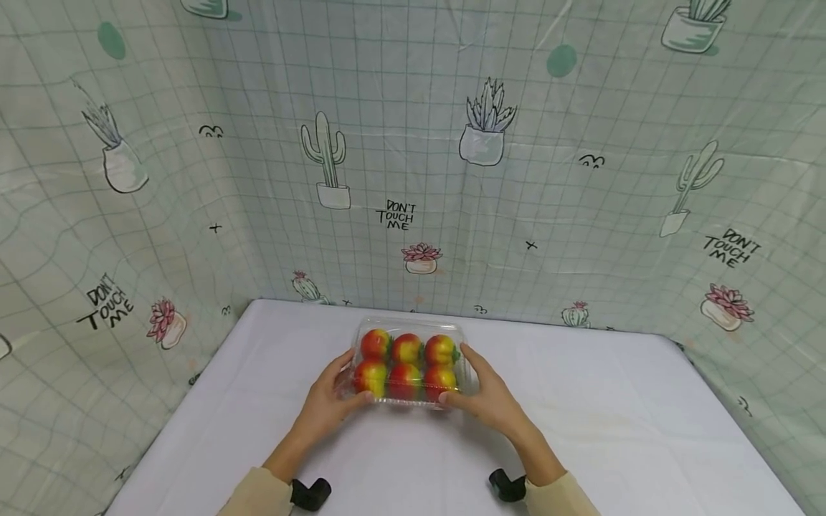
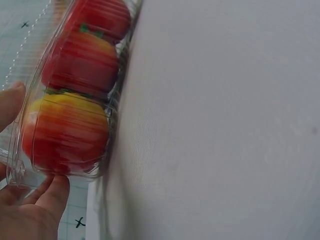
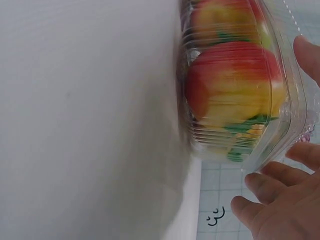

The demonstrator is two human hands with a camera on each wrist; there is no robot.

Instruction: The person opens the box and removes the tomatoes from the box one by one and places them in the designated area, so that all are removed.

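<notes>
A clear plastic fruit box [image 1: 409, 403] sits near the back edge of the white table, its transparent lid closed. Inside lie several round red-and-yellow fruits [image 1: 405, 380] with green leafy bits, in two rows. My left hand [image 1: 325, 405] holds the left end, thumb at the front corner and fingers along the side; the left wrist view shows those fingers [image 2: 52, 195] against the box end. At the right end my right hand [image 1: 493, 401] holds the box likewise, thumb on the front edge. Its lower fingers [image 3: 265, 190] spread past the corner in the right wrist view.
The white-covered table [image 1: 606, 416] extends on both sides of the box. Behind and beside it hangs a pale green gridded cloth [image 1: 361, 251] printed with cacti and lettering. Black devices [image 1: 312, 494] are worn at both wrists, by the beige sleeves.
</notes>
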